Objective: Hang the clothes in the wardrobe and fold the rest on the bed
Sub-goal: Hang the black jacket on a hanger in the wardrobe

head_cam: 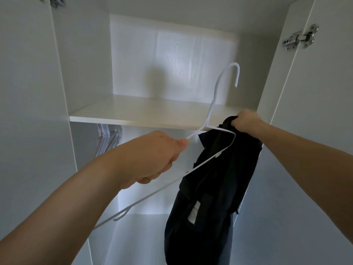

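I face the open white wardrobe [87, 73]. My left hand [156, 155] grips one arm of a white wire hanger [214, 96], whose hook points up in front of the shelf. My right hand [246, 121] grips the top of a dark navy garment [214, 188], which hangs down in a long bunch with a white label showing. The hanger's other arm lies across the front of the garment. The hanger's lower bar runs down to the left under my left forearm.
A white shelf [145, 113] crosses the wardrobe at hand height. Below it, at the left, several hangers [108, 138] hang in a bunch. The right door [324, 131] stands open with a metal hinge [299, 38] near its top.
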Motion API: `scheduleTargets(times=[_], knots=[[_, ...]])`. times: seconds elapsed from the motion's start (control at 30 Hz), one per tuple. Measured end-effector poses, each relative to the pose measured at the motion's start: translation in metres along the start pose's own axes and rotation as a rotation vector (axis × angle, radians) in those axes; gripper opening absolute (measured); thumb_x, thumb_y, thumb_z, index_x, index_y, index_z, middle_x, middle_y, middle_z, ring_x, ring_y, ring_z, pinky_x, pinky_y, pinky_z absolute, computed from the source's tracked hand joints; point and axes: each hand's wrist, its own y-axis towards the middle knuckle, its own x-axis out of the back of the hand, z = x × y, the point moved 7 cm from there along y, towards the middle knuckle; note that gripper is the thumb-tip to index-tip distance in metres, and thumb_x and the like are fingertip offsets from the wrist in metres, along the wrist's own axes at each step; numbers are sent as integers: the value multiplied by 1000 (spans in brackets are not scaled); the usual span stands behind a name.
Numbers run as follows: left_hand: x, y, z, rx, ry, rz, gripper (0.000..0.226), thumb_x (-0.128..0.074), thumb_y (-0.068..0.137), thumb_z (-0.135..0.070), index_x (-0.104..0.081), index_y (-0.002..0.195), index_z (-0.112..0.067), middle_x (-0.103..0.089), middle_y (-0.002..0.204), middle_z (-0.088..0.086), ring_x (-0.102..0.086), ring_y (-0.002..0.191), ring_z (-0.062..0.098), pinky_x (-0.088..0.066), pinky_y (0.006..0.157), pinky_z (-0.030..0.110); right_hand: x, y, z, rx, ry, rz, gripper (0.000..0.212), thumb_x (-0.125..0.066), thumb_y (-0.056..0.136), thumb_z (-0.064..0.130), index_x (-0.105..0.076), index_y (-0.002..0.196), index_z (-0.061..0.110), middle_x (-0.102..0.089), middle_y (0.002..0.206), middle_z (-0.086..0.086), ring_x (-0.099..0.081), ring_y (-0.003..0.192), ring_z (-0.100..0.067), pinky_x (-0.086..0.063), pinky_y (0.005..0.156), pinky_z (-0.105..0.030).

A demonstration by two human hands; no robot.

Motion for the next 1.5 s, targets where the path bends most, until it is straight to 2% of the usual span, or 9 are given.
scheduleTargets(times=[0.37,0.73,1.03,1.1,1.2,1.23,1.33,1.43,1.5], knots=[[-12,5,11,27,-307,223,49,-41,98,-44,-24,57,-24,-14,51,-5,-7,41,9,-8,39,15,18,-16,12,-68,301,-2,18,-48,86,12,-56,77,-1,-56,76,-16,-54,67,-30,-43,60,-30],[-22,55,8,73,-176,-113,48,-44,98,-41,-32,56,-20,-26,49,-2,-17,39,12,-15,43,20,30,-55,53,141,318,87,23,-45,86,14,-49,65,5,-49,63,-9,-45,58,-23,-33,55,-26],[-13,67,-7,-155,-293,-179,47,-46,98,-34,-30,55,-22,-24,48,-4,-17,40,12,-13,44,21,43,-71,57,314,196,85,34,-40,93,18,-35,60,12,-38,57,-3,-36,54,-18,-28,52,-30],[3,71,-11,-248,-50,-338,44,-46,98,-39,-35,59,-21,-33,53,-3,-31,45,14,-24,48,26,44,-67,60,291,136,43,35,-38,93,23,-37,61,10,-41,60,-5,-39,56,-20,-29,55,-32],[14,46,-23,-469,672,-932,12,-55,85,-26,-55,93,-16,-55,91,4,-50,82,24,-38,72,36,43,-59,60,235,128,-2,36,-36,94,28,-42,64,8,-46,66,-7,-42,60,-22,-30,56,-32],[0,33,-27,-581,734,-1027,25,-57,77,-19,-56,101,-14,-54,101,7,-48,89,27,-38,77,38,42,-55,58,214,183,-13,38,-36,94,31,-44,65,8,-46,67,-8,-42,61,-24,-31,57,-32],[-71,25,-17,-894,588,-726,15,-51,75,-11,-54,90,-12,-52,85,5,-47,78,25,-39,69,38,45,-44,52,155,416,-71,43,-39,93,37,-57,73,3,-57,78,-13,-51,74,-30,-39,68,-35],[-109,66,28,-522,324,-386,7,-43,88,-9,-46,88,-16,-47,78,-4,-49,75,17,-45,69,30,48,-40,50,130,508,-105,39,-40,92,36,-57,72,7,-59,80,-11,-50,75,-28,-39,72,-35],[-108,91,51,-384,202,-419,8,-44,92,-12,-50,96,-16,-52,89,-3,-54,85,17,-50,82,31,48,-42,50,127,535,-91,35,-40,92,32,-51,66,11,-53,71,-5,-45,65,-24,-34,64,-33]])
